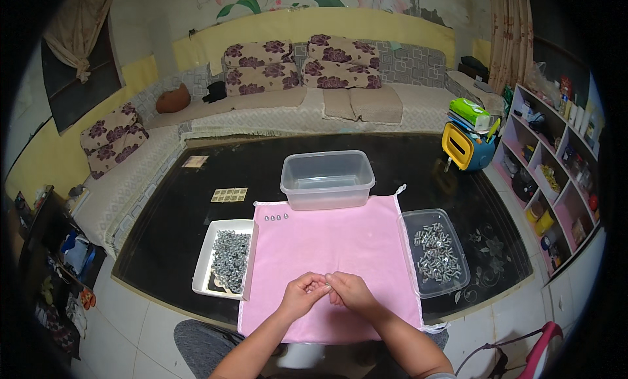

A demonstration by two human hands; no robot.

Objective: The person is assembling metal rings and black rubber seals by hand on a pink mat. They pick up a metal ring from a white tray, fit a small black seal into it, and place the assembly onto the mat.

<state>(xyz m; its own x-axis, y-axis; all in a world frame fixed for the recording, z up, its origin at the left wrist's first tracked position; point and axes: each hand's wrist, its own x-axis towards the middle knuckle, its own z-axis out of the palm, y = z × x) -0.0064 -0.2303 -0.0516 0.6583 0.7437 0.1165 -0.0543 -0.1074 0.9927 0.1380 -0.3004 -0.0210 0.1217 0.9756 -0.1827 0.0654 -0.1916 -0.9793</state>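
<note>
My left hand (303,293) and my right hand (349,291) meet over the lower part of a pink cloth (328,241). Their fingertips pinch a small item between them, mostly hidden. To the left, a white box (201,276) holds many metal nuts (230,256). On the right a clear plastic lid or shallow tray (463,276) holds many short metal bolts (436,256). Several small metal pieces (276,217) are lined up at the cloth's upper left. Behind the cloth stands a translucent plastic container (327,197), with nothing visible inside.
A dark glossy table (235,158) lies under everything. A card with printed squares (229,195) is at its left, and a blue and yellow box (468,146) at its far right. Beyond are a sofa (284,114) and a pink-lined shelf unit (549,182).
</note>
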